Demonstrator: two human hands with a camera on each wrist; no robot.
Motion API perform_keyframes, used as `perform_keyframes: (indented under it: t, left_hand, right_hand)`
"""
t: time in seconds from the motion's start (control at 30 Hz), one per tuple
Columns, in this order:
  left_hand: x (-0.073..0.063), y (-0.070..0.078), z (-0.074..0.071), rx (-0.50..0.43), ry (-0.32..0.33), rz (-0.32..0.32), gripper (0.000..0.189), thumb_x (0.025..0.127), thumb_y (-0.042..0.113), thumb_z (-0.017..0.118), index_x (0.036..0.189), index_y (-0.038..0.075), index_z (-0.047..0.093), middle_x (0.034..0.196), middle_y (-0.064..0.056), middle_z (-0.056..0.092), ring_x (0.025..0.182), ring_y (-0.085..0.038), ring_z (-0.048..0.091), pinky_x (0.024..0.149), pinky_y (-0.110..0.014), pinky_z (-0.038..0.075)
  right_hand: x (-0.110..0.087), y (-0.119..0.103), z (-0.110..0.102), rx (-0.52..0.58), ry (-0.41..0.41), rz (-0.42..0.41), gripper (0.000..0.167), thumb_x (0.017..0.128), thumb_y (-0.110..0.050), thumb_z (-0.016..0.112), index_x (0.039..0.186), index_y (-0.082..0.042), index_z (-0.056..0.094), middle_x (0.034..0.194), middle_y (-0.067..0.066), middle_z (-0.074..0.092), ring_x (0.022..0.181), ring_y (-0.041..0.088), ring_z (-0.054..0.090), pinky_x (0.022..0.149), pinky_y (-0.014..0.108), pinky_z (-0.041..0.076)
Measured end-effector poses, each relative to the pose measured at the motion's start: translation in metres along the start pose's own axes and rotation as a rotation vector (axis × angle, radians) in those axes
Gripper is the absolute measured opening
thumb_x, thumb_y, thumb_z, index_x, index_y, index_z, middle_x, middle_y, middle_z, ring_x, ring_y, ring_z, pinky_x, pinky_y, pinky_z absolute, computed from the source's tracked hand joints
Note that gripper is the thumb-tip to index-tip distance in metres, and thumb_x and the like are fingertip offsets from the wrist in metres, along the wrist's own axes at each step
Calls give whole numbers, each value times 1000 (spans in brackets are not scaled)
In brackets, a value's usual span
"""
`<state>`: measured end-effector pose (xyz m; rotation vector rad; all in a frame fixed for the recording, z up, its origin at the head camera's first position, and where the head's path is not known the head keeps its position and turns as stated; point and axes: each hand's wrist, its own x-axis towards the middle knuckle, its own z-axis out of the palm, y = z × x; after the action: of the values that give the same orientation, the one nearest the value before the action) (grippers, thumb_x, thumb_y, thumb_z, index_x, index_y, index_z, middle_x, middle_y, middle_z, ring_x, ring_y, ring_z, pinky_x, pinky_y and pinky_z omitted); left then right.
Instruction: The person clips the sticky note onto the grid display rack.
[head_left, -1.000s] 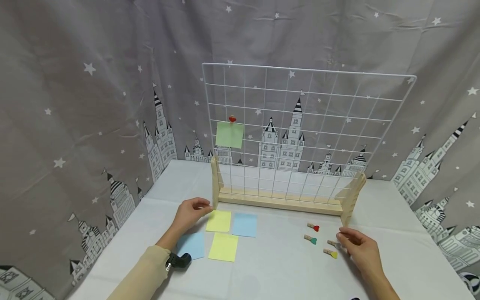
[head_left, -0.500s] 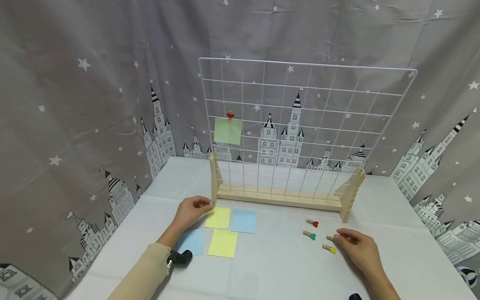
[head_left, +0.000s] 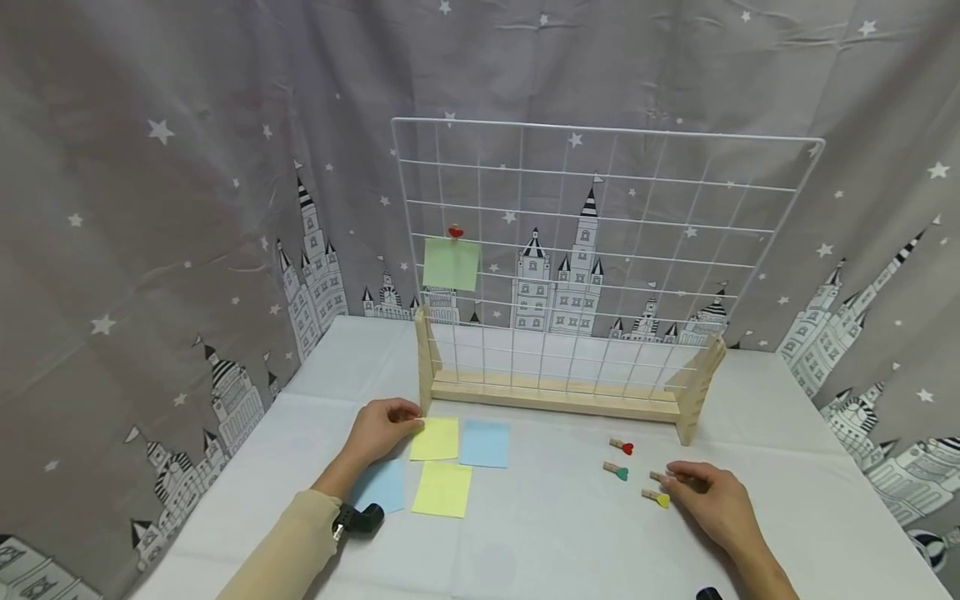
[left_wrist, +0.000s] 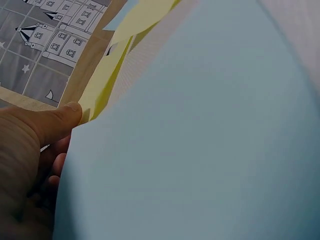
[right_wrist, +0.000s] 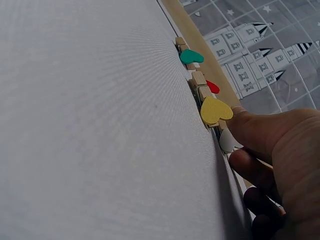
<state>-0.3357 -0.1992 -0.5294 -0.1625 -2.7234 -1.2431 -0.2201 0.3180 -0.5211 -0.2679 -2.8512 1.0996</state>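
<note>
My left hand (head_left: pixel 378 432) pinches the left corner of the upper yellow sticky note (head_left: pixel 437 440); the left wrist view has the thumb on top of it. Beneath my left wrist lies a blue sticky note (head_left: pixel 382 487), partly covered. A second yellow note (head_left: pixel 442 490) and another blue note (head_left: pixel 483 443) lie beside these. On the right, thumb and forefinger of my right hand (head_left: pixel 712 504) pinch a small wooden clothespin (head_left: pixel 656 476) by its white heart (right_wrist: pixel 228 141). Near it lie clothespins with a yellow heart (head_left: pixel 656 498), a green heart (head_left: pixel 616 471) and a red heart (head_left: pixel 622 447).
Behind the notes stands a white wire grid (head_left: pixel 607 174) in a wooden base (head_left: pixel 555 397). A green sticky note (head_left: pixel 451 265) hangs on its left side from a red-heart clothespin (head_left: pixel 455 232). A patterned grey curtain (head_left: pixel 187 275) surrounds the white table (head_left: pixel 540 533).
My right thumb and forefinger have moved slightly left and nearer, in over the heart end of the clothespin. The left hand stays at the yellow note. The head view has shifted a little.
</note>
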Motion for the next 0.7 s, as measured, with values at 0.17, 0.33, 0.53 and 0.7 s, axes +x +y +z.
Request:
perform_keyframes:
  t: [0.17,0.33,0.53,0.7]
  left_hand:
    - [-1,1,-1,15,3,-3,20,87,20,83,104,11,80,90,1,77,80,-11,66,77,-33,53]
    - [-2,0,-1,59,10,-11,20,87,20,83,103,9,80,91,-1,76,81,-13,65,76,-33,53]
    - [-1,1,-1,114,11,-13,13,87,19,82,95,9,81,91,-4,73,81,-16,62,74,-34,51]
    - [-2,0,-1,116,3,-16,8,89,19,81,91,11,80,91,-4,73,82,-16,61,74,-34,50]
  right_hand:
    - [0,1,1,-28,14,-15,40,90,-33,78,120,-6,74,107,9,75,112,35,64,98,58,48]
    - [0,-1,1,-47,15,-20,38,90,-31,78,119,-6,75,110,12,75,111,37,65,97,58,49]
    - [1,-1,1,-71,28,-39,30,91,-27,78,113,-7,76,115,18,74,114,41,64,98,59,49]
    - [0,0,2,-74,32,-32,24,89,-26,79,106,-9,78,111,15,75,111,39,65,96,58,50]
